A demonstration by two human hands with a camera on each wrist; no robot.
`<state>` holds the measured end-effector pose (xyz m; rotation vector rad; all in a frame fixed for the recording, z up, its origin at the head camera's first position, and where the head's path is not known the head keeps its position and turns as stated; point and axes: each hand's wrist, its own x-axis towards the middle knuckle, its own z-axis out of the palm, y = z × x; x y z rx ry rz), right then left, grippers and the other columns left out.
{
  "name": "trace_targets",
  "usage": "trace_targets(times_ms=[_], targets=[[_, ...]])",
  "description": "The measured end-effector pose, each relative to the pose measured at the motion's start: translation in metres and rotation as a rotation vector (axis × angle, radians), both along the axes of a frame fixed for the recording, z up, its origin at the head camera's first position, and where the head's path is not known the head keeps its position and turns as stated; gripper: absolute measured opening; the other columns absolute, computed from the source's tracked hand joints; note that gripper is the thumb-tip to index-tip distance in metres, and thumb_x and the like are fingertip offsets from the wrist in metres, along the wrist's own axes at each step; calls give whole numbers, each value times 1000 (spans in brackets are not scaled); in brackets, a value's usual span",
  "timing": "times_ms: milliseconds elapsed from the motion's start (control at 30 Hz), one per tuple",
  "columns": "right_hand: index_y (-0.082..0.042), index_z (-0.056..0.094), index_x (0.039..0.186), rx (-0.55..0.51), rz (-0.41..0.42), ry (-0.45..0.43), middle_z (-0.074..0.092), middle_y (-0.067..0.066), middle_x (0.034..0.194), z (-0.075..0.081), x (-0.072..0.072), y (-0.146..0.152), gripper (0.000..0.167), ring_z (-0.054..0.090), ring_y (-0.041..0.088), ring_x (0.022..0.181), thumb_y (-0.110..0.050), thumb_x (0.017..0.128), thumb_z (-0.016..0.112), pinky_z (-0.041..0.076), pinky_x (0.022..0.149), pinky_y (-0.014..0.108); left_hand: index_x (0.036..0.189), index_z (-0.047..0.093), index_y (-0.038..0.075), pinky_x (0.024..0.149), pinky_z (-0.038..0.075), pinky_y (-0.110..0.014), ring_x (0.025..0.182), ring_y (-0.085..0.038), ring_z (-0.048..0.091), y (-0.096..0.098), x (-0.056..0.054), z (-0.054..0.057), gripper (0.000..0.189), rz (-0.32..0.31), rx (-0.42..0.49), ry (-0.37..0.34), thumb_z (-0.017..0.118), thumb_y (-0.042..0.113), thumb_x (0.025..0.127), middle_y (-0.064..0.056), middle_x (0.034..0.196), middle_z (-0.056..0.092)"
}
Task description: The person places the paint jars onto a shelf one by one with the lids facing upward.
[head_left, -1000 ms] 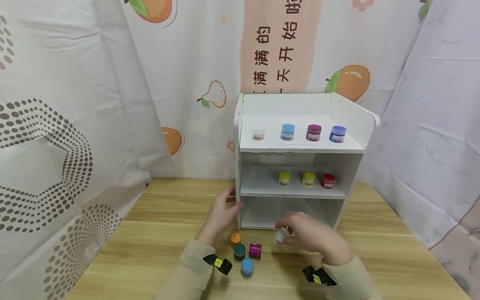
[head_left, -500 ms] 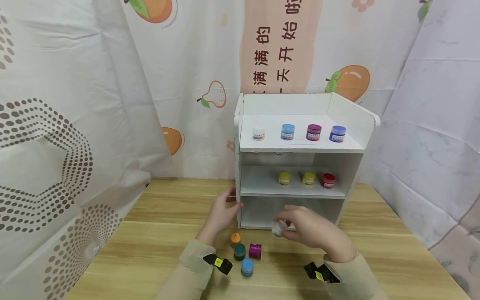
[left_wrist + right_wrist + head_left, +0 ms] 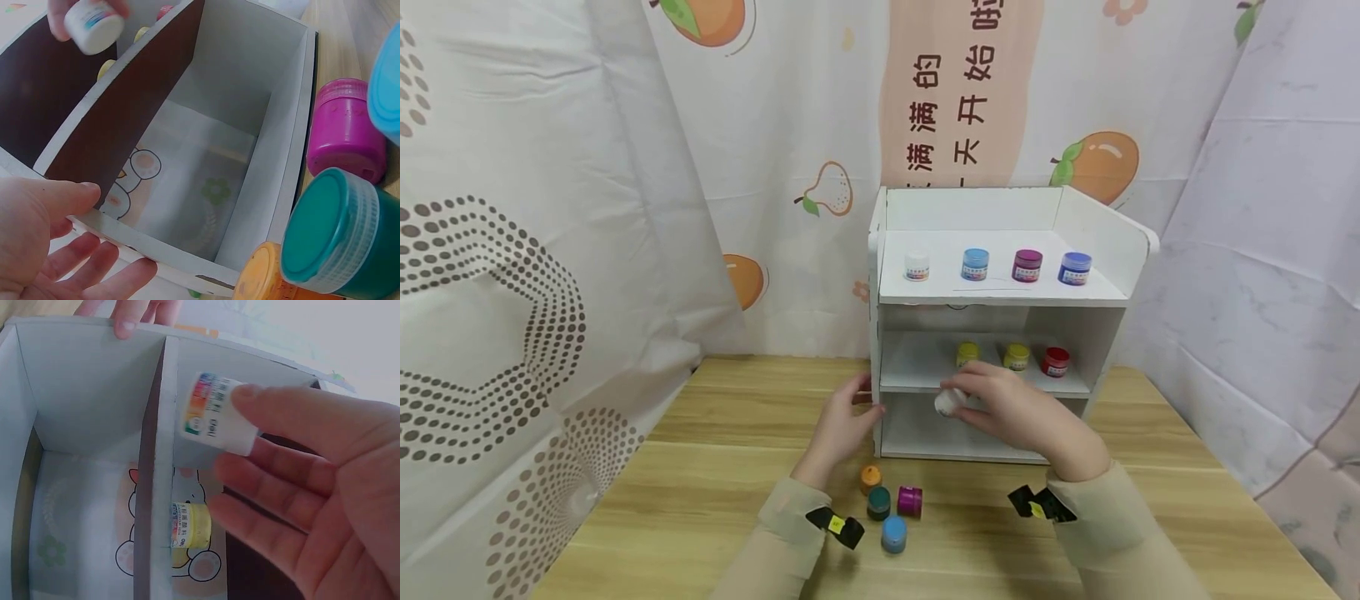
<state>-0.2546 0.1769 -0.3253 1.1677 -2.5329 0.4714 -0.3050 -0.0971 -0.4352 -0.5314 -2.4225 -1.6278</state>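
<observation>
My right hand [image 3: 1022, 414] pinches a small white paint jar [image 3: 950, 402] between thumb and fingers. It holds the jar, tilted, in front of the lower part of the white shelf unit [image 3: 1003, 300]. In the right wrist view the jar [image 3: 219, 415] shows a coloured label, with a yellow paint jar [image 3: 192, 525] on the shelf behind. My left hand [image 3: 842, 425] grips the unit's left side panel, thumb near the front edge and fingers outside. Beside that forearm on the table are an orange jar [image 3: 871, 479], a dark green jar [image 3: 879, 503], a purple jar [image 3: 910, 501] and a blue jar [image 3: 894, 534].
White, light blue [image 3: 975, 264], purple and dark blue jars stand on the top shelf. Two yellow jars and a red jar [image 3: 1056, 362] stand on the middle shelf. The wooden table [image 3: 722, 467] extends to both sides, with a printed curtain [image 3: 790, 167] behind.
My right hand has lifted the white paint jar from near the table up to just below the middle shelf's front edge. The left hand stays on the side panel.
</observation>
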Motion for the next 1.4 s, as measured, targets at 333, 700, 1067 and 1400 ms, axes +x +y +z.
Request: trace_targets(times_ms=[333, 700, 1067, 1400], targets=[[-5, 72, 120, 15, -56, 65, 67, 5, 112, 20, -27, -17, 35, 67, 16, 96, -9, 87, 82, 60, 82, 36, 146, 51, 6, 91, 57, -40, 121, -32, 60, 0, 0, 1, 54, 3, -3, 4, 70, 11, 96, -13, 138, 58], [-3, 74, 117, 86, -55, 37, 70, 8, 111, 28, -56, -37, 27, 69, 20, 98, -9, 92, 77, 59, 86, 39, 147, 51, 6, 91, 57, -39, 120, -31, 60, -1, 0, 1, 55, 10, 2, -8, 71, 10, 96, -13, 138, 59], [-4, 73, 121, 179, -91, -26, 68, 8, 113, 31, -72, -50, 26, 65, 18, 99, -9, 96, 71, 57, 90, 40, 147, 52, 8, 90, 58, -40, 120, -31, 60, -2, -1, 1, 54, 7, -6, 3, 70, 8, 96, -12, 136, 60], [-5, 73, 115, 247, -93, -52, 67, 7, 107, 28, -80, -59, 19, 62, 17, 92, -9, 97, 69, 56, 86, 39, 147, 51, 8, 91, 57, -41, 120, -31, 60, -1, 0, 1, 54, 6, -15, 2, 70, 8, 96, -12, 138, 58]])
